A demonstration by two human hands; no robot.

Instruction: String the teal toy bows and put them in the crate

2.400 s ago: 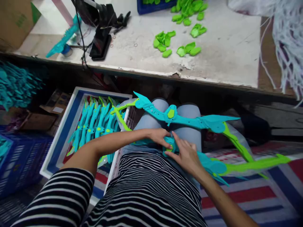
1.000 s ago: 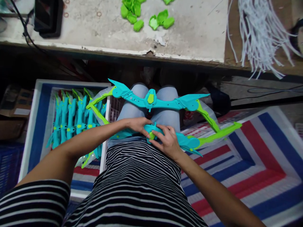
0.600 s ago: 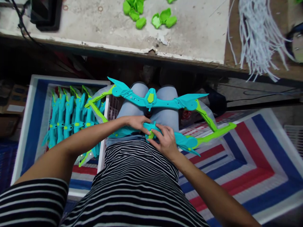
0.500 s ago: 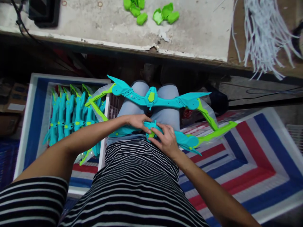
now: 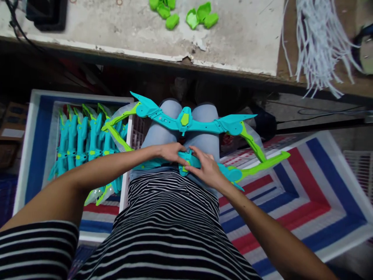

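Across my thighs lies a turquoise plastic toy bow frame, made of two curved bars joined at the sides by lime-green arms. The far bar has a green centre piece. My left hand grips the middle of the near bar from the left, its thumb at the centre block. From the right, my right hand closes round the same block, with thumb and fingers at its green inset and upper peg. Both hands partly cover this bar.
A white bin at left holds several similar turquoise and green frames. At right stands a bin with a striped liner. On the worn table lie small green plastic pieces and a bundle of white cords.
My right hand's fingers have shifted up toward the block's top peg, with the thumb on the green inset. My left hand still holds the bar. The whole view has shifted slightly.
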